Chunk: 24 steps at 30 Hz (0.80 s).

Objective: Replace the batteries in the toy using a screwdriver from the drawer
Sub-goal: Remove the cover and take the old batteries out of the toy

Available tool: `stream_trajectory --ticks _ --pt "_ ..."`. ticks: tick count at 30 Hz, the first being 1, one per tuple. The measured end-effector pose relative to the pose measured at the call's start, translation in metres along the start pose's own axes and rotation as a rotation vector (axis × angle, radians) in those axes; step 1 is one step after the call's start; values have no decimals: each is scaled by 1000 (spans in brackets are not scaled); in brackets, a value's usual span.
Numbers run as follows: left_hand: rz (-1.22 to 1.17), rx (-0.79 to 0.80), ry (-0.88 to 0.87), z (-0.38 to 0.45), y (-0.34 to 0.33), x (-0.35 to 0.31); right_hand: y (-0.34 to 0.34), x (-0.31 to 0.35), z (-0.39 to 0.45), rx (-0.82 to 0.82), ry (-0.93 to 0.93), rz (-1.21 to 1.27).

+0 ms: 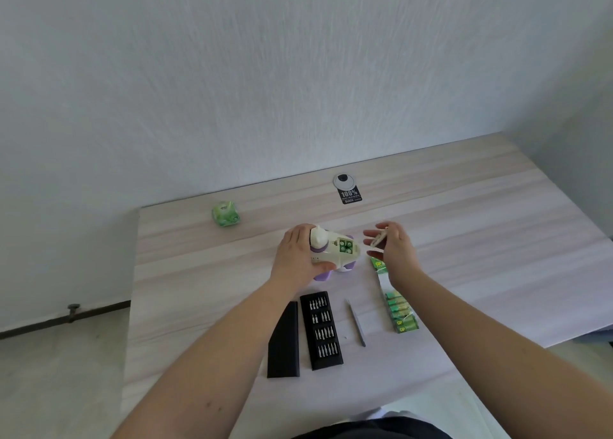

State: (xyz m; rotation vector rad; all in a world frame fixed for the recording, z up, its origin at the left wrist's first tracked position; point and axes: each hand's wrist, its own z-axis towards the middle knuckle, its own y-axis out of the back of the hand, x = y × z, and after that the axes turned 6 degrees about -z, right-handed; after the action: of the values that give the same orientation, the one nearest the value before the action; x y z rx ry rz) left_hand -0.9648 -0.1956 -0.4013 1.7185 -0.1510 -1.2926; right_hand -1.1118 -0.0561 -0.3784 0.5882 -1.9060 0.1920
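A white and purple toy (335,252) lies on the wooden table (199,272), its underside up. Its battery compartment is uncovered and green batteries (345,245) sit inside. My left hand (298,256) grips the toy from the left side. My right hand (391,244) hovers just right of the toy and holds a small cream battery cover (378,238) between its fingers and thumb. A slim grey screwdriver (356,322) lies on the table nearer to me.
A black bit case (321,330) lies open, its lid (284,342) to its left. A strip of green packed batteries (398,309) lies to the right. A green packet (225,213) and a round cable grommet (345,181) sit near the wall.
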Motion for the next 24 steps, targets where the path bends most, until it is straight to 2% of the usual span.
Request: stream_trajectory --ticks 6,14,24 --pt "0 19 34 2 3 -3 58 -26 19 36 -214 14" --pt "6 -33 73 4 -2 -7 114 -71 42 -1 -138 -245" --pt "-8 -86 149 5 -10 -8 127 -79 56 160 -102 -559"
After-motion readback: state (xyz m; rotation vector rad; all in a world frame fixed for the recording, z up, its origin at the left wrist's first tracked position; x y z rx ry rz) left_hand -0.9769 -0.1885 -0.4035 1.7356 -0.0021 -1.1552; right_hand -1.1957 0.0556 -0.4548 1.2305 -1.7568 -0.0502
